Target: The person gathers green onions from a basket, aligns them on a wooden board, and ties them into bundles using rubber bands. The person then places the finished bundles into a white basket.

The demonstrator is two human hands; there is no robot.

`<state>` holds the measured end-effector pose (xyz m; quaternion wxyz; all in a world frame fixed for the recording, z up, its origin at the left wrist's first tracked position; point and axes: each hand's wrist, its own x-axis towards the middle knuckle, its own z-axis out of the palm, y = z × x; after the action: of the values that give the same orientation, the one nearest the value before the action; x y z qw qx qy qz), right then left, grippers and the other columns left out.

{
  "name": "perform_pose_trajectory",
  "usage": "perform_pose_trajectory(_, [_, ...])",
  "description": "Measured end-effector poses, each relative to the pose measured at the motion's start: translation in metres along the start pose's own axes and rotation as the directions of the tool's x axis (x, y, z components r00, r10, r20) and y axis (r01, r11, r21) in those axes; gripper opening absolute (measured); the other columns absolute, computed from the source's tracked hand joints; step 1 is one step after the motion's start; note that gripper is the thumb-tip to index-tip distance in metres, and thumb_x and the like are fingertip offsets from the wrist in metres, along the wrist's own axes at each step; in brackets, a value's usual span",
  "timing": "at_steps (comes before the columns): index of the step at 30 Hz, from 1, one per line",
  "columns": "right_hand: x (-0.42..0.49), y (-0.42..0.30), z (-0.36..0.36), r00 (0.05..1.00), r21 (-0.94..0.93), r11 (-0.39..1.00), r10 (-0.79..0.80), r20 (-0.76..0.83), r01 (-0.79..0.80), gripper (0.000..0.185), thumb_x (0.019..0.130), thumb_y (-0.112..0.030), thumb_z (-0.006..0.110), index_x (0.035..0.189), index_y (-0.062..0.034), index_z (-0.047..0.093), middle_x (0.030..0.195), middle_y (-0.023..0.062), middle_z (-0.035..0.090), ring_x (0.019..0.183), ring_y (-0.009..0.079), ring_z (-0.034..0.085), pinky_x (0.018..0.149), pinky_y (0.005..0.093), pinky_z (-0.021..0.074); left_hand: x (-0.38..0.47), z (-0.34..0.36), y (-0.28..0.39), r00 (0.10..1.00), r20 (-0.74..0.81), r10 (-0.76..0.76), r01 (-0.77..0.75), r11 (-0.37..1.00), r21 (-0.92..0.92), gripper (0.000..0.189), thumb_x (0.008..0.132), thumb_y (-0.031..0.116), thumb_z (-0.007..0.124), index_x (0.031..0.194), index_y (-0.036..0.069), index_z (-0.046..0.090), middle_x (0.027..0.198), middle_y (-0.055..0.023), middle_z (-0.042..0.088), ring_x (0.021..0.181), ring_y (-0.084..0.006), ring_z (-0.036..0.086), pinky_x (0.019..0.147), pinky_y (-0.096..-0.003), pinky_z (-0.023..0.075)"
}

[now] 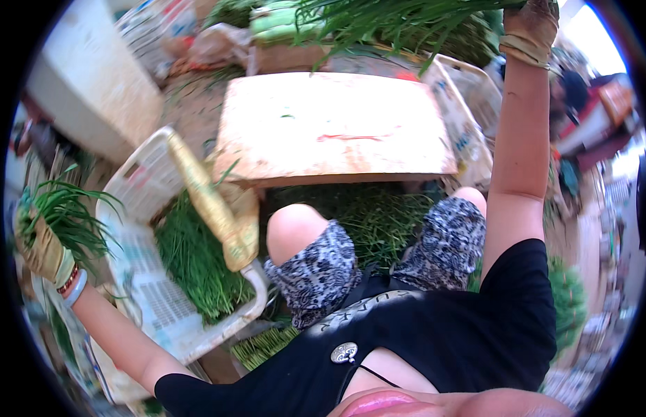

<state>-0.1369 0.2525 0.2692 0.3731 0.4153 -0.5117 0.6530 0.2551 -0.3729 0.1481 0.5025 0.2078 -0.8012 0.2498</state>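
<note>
My left hand [41, 245], in a soiled glove with a beaded bracelet and a pale bangle at the wrist, is raised at the far left. It grips a small bunch of long green leaves [75, 219] beyond the white plastic crate. My right hand [531, 28], gloved too, reaches out at the top right, partly cut off by the picture's edge. From it a large bunch of long green leaves [385, 18] spreads to the left. Between my hands, before my knees, stands a low table with a pale, brightly lit top [333, 125]; red strands and leaf scraps lie on it.
A white plastic crate [166, 313] with green leaves [197, 260] and a yellow cloth over its rim stands left of my knees. Loose greens [375, 224] lie under the table. Another crate [458, 109] is to its right. A pillar [98, 68] rises at upper left. Other people are at both sides.
</note>
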Motion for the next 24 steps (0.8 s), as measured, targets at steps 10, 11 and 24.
perform_pose_trajectory(10, [-0.029, -0.053, -0.191, 0.958, -0.028, 0.997, -0.072, -0.279, 0.066, 0.027, 0.067, 0.010, 0.064, 0.088, -0.0017, 0.052, 0.075, 0.0042, 0.059, 0.070, 0.0122, 0.057, 0.064, 0.0237, 0.0508, 0.009, 0.099, 0.402, 0.498, -0.282, 0.820, -0.696, 0.184, -0.694, 0.010, 0.062, 0.005, 0.050, 0.069, 0.008, 0.044, 0.072, -0.0089, 0.049, 0.074, -0.0259, 0.050, 0.075, -0.0415, 0.0393])
perform_pose_trajectory(11, [-0.036, -0.074, -0.190, 0.944, -0.112, 0.994, -0.052, -0.326, 0.016, 0.024, 0.068, 0.009, 0.064, 0.086, -0.0016, 0.053, 0.070, 0.0028, 0.058, 0.066, 0.0107, 0.057, 0.062, 0.0225, 0.0496, -0.013, 0.103, 0.417, 0.397, -0.157, 0.904, -0.668, 0.168, -0.725, 0.005, 0.063, 0.006, 0.051, 0.065, 0.009, 0.047, 0.072, -0.0087, 0.051, 0.079, -0.0261, 0.051, 0.082, -0.0423, 0.0376])
perform_pose_trajectory(24, [-0.040, -0.029, -0.217, 0.881, 0.601, 0.797, 0.325, -0.343, -0.061, 0.010, 0.080, -0.011, 0.053, 0.087, -0.0045, 0.054, 0.070, 0.0058, 0.059, 0.063, 0.0208, 0.057, 0.054, 0.0312, 0.0481, -0.090, 0.073, 0.405, -0.012, 0.108, 0.994, -0.429, 0.092, -0.899, 0.057, 0.053, 0.033, 0.068, 0.106, 0.015, 0.055, 0.115, -0.0159, 0.048, 0.116, -0.0348, 0.037, 0.103, -0.0496, 0.0162])
